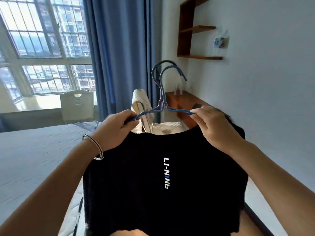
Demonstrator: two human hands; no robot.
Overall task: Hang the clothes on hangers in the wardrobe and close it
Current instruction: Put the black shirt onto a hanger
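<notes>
A black T-shirt (153,184) with white lettering hangs in front of me, held up at chest height. Two blue wire hangers (164,92) stand together above its neckline, hooks upward. My left hand (117,126) pinches the left arm of the hangers at the shirt's left shoulder. My right hand (209,123) pinches the right arm of the hangers at the other shoulder. The lower parts of the hangers are hidden by my hands and the shirt. No wardrobe is in view.
A bed with a pale mattress (37,150) fills the left. Behind the shirt stands a cushioned chair (143,106) and a wooden desk (184,101) against the right wall. Wooden shelves (190,31) hang above. Blue curtains (119,48) flank a barred window (42,45).
</notes>
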